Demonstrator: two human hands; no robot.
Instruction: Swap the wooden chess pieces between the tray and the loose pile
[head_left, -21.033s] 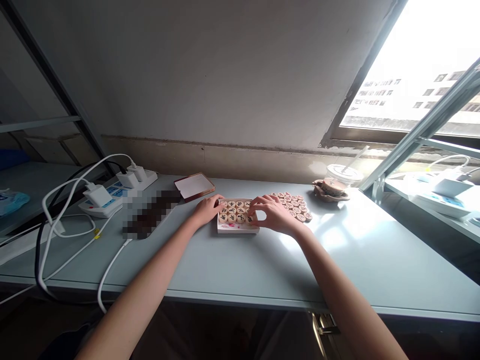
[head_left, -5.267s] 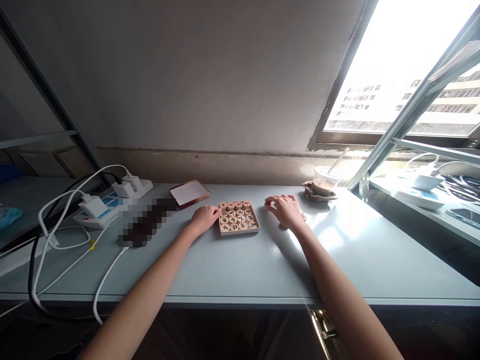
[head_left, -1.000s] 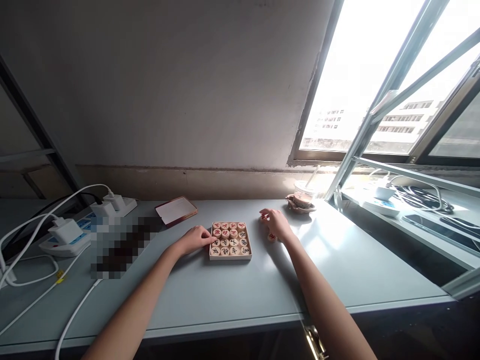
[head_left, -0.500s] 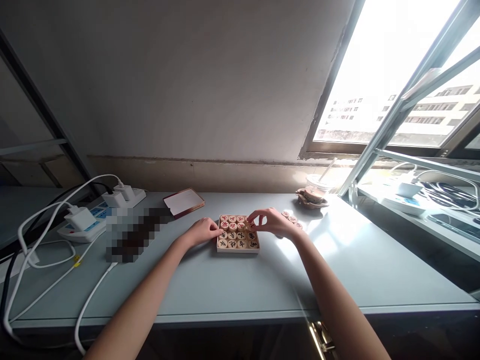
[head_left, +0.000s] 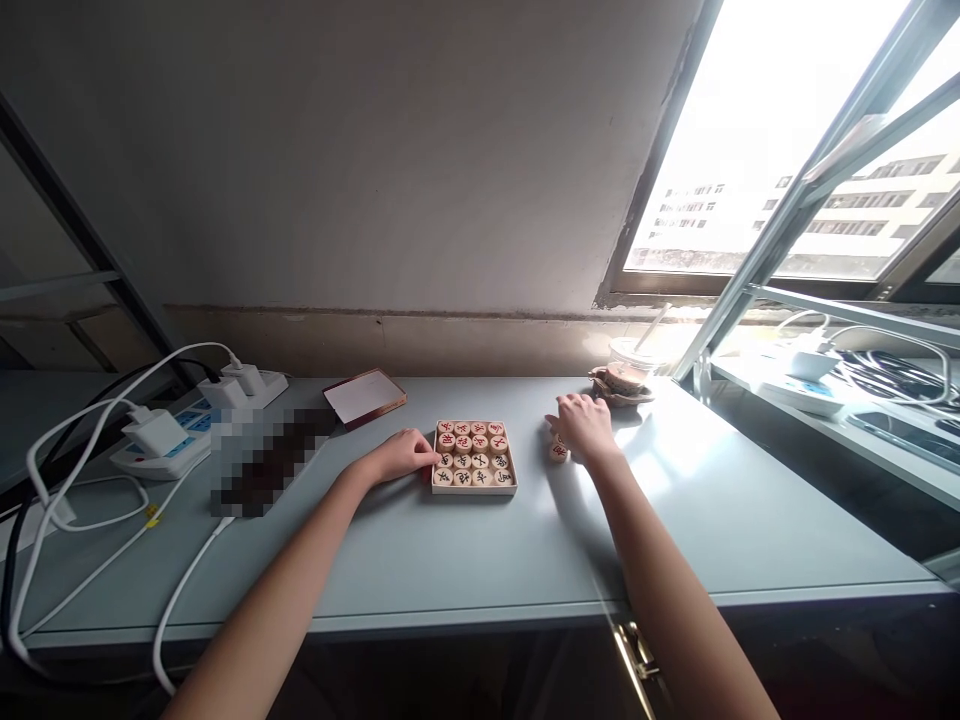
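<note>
Steadying the shallow box (head_left: 474,489) of round wooden chess pieces (head_left: 472,452) with the left hand (head_left: 401,456), fingertips resting against the box's left wall, loosely curled and holding nothing. Lying palm-down just right of the box, the right hand (head_left: 586,427), fingers spread over a loose piece (head_left: 558,452) that shows at the thumb side; whether anything is pinched underneath cannot be told. Filled to sixteen discs across the top layer of the box, four rows by four, red and black characters facing up. Behind the box to the left, a red-edged lid (head_left: 365,397) lying flat; further left of the box, a power strip (head_left: 196,425) with white chargers and trailing white cables (head_left: 97,520). Right of the box and behind the right hand, a plastic cup with a straw (head_left: 627,366) near the window frame. Best handled, judging by the layout: pinching each loose disc by its rim, lowering it flat, keeping the box braced.
</note>
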